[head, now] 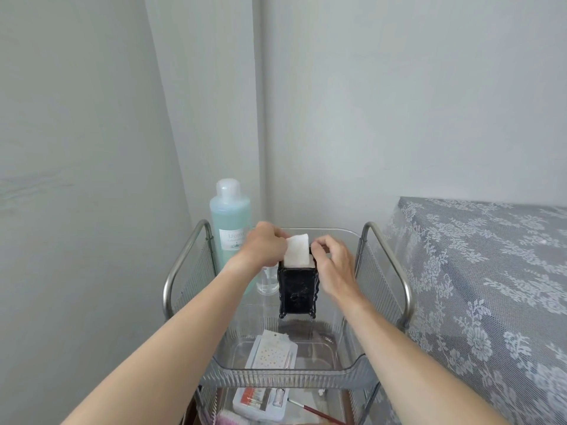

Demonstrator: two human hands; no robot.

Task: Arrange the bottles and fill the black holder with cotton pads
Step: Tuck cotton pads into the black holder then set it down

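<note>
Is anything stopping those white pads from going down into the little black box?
Nothing visible does. The cotton pads already stand partway in the open top of the black holder, with the left hand and right hand at either side.

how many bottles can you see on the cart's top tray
2: a tall blue-green bottle at the back left, and a small clear bottle beside the black holder, partly hidden behind the left forearm. Others may be hidden.

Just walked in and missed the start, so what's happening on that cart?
A person is loading cotton pads into the black holder on the clear top tray. The left hand pinches the white stack, which sticks up out of the holder's top, while the right hand steadies the holder's rim. A tall blue-green bottle and a small clear bottle stand behind on the left.
</note>
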